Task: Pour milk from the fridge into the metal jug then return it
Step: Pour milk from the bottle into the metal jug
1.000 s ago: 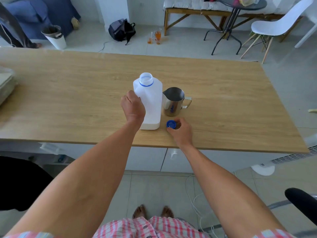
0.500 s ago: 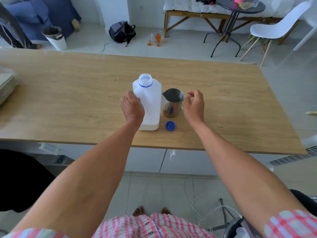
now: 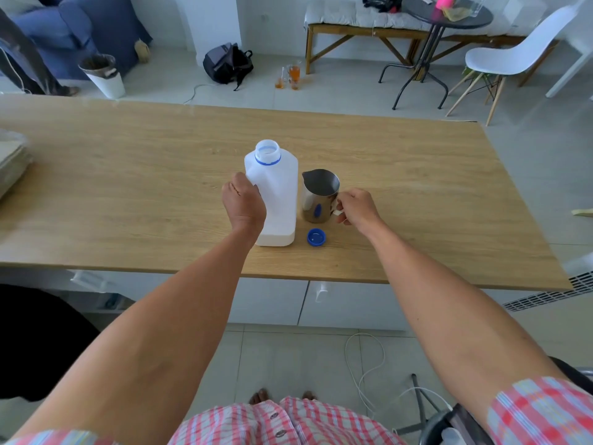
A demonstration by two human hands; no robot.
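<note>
milk bottle (image 3: pixel 278 200): white plastic, blue neck ring, uncapped, stood upright mid-table (image 3: pixel 128 194)
left hand (image 3: pixel 244 205): wrapped round the bottle's handle side
metal jug (image 3: pixel 319 195): shiny steel (spout turned toward the bottle), just beside it
right hand (image 3: pixel 356 209): handle is pinched
blue cap (image 3: pixel 316 237): laid open side up, near the jug
</note>
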